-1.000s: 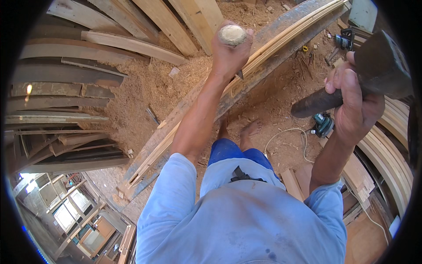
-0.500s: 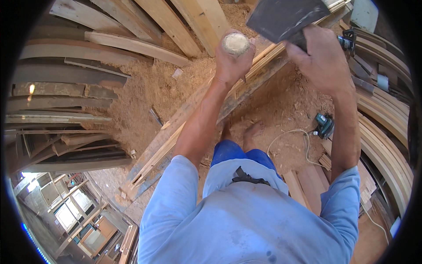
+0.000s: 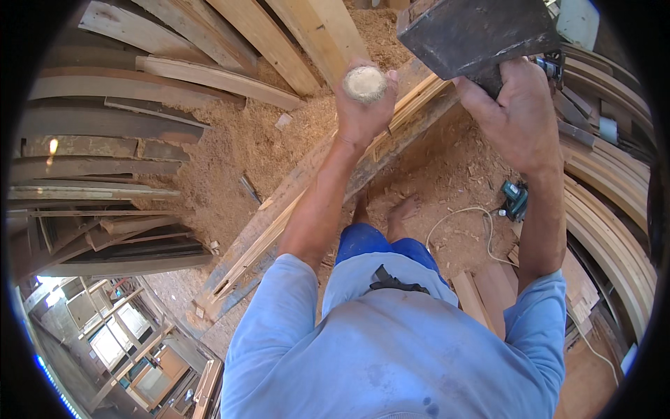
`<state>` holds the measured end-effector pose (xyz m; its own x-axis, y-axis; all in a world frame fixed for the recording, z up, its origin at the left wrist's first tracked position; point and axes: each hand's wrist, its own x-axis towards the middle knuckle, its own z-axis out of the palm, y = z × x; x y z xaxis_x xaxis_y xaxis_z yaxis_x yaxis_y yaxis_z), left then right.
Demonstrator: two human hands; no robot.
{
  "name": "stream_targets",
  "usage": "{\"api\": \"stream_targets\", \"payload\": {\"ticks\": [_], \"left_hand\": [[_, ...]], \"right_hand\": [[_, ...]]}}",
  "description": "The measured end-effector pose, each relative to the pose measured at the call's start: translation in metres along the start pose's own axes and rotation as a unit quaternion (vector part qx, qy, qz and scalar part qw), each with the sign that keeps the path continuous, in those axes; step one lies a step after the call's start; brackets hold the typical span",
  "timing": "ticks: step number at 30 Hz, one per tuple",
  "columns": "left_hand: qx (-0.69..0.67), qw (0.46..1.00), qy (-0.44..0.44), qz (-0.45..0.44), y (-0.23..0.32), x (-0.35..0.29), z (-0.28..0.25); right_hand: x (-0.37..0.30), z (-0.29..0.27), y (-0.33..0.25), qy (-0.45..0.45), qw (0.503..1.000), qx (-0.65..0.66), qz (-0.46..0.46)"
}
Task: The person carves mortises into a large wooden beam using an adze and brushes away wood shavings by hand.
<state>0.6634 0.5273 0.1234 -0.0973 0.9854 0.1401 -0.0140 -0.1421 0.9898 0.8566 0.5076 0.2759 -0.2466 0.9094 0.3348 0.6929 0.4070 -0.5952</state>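
A: Black mallet (image 3: 478, 38), with the right hand (image 3: 518, 115) clasping its handle, fingers wrapped. Other one?

B: Left hand (image 3: 364, 117) is gripping a chisel (image 3: 365, 84), fist closed, butt facing up, over the long board (image 3: 422, 93). Can't tell if the tip's touching.

A: Tips?

B: Imo you'd want to be holding the chisel steady and landing strikes square. Sawdust (image 3: 230, 150) is lying around, so mind your footing.

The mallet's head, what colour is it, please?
The mallet head is mostly dark grey, best seen in the head view.
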Motion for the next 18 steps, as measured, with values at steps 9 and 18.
{"api": "stream_targets", "payload": {"ticks": [9, 18], "left_hand": [[0.021, 1.0, 0.007, -0.009, -0.001, -0.005, -0.002], [0.052, 0.998, -0.021, -0.043, 0.005, 0.002, 0.002]], "right_hand": [[0.011, 0.013, 0.004, -0.158, 0.976, -0.146, 0.041], [0.015, 0.012, 0.008, -0.191, 0.967, -0.166, 0.043]]}}
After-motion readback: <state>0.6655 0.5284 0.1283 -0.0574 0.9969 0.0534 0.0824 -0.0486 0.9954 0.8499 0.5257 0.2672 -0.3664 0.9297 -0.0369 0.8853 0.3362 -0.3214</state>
